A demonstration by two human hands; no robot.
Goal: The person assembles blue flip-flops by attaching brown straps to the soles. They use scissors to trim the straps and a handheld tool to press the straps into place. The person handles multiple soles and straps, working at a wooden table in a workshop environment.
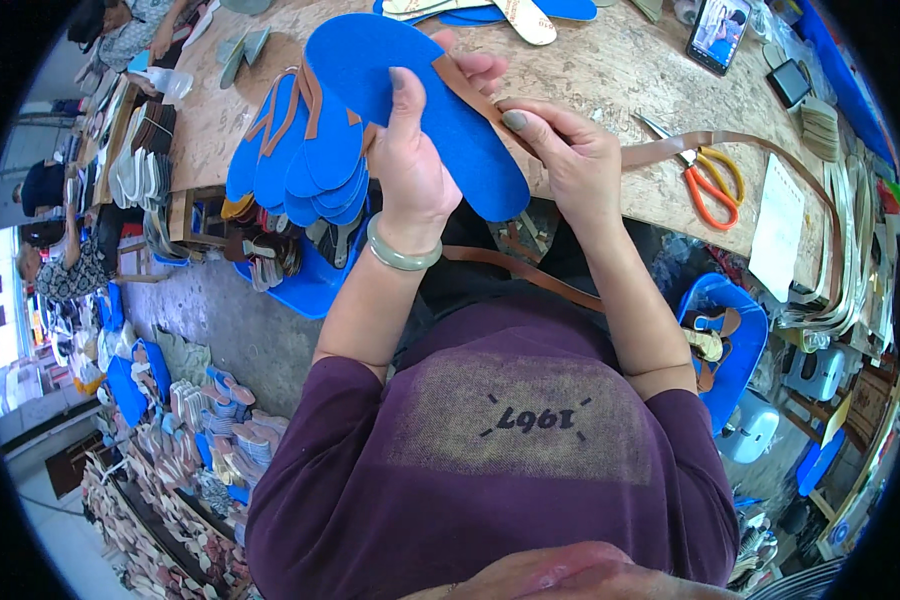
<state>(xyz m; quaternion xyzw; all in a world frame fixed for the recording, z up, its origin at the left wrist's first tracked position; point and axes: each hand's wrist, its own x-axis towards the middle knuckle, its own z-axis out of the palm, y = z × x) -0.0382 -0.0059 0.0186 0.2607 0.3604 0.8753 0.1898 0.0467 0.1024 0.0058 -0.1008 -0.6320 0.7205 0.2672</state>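
My left hand (pixel 415 170) grips a blue shoe insole (pixel 365 55), its thumb lying on the blue face and its fingers behind. A brown strip lies along the insole's right edge. There my right hand (pixel 580 165) pinches the strip between thumb and forefinger. A long brown strip (pixel 660 152) runs from beside that hand to the right over the table, across the scissors (pixel 710 190) with orange and yellow handles. Left of my left hand, several blue insoles (pixel 320 170) with brown strips lie fanned at the table edge.
More insoles (pixel 525 20) lie at the far side of the wooden table (pixel 590 70). A phone (pixel 720 35) stands at the far right; white paper (pixel 778 225) lies near the right edge. Blue bins (pixel 730 380) stand below the table on both sides. Other people (pixel 70 260) are at far left.
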